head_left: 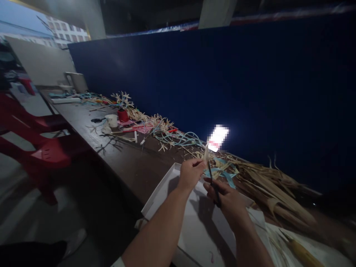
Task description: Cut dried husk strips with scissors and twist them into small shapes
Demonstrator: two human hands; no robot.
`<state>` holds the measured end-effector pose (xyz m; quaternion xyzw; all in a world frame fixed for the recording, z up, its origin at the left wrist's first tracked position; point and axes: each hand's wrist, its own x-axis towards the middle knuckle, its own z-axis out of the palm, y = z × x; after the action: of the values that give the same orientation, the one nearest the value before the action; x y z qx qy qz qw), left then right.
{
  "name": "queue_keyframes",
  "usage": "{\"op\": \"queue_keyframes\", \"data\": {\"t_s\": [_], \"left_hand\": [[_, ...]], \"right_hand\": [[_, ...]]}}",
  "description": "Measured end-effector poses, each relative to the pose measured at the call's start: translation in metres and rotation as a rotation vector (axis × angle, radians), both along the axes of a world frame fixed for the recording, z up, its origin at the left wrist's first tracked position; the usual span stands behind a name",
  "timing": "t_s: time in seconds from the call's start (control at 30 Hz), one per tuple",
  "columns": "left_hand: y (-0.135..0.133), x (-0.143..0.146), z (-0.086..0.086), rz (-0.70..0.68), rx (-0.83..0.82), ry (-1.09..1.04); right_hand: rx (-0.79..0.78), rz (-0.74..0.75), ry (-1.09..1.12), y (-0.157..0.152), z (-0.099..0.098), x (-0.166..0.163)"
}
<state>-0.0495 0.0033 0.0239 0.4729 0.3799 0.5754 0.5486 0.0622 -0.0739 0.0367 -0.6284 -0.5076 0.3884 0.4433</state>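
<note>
My left hand [191, 173] is closed in a pinch on a thin pale straw strip [206, 151] that stands up from its fingers. My right hand [225, 198] is closed around dark-handled scissors [213, 185], whose blades point up toward the strip. Both hands hover above a white tray [167, 193] on the long dark table [122, 159]. Just beyond the hands lie light-blue and straw-coloured woven pieces [222, 171].
A heap of dried husks [272, 189] lies to the right against the dark blue wall. Further along the table are a white cup [112, 120], a red container [122, 115], black scissors [96, 120], blue cords [180, 139] and straw flowers. Red plastic chairs [41, 148] stand left of the table.
</note>
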Motion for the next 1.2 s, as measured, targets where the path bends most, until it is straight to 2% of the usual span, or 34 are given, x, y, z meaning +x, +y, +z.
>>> {"op": "queue_keyframes", "data": {"t_s": [0.3, 0.57, 1.2], "left_hand": [[0.0014, -0.0001, -0.0019, -0.034, 0.023, 0.001], [0.002, -0.0003, 0.0003, -0.082, -0.059, -0.087], [0.0051, -0.0011, 0.0004, -0.019, -0.088, -0.178]], "right_hand": [[0.005, -0.008, 0.048, 0.0016, -0.0043, 0.0037], [-0.007, -0.028, 0.069, -0.0011, -0.0028, 0.0033], [0.008, 0.003, 0.062, -0.001, -0.0036, 0.0039]]}}
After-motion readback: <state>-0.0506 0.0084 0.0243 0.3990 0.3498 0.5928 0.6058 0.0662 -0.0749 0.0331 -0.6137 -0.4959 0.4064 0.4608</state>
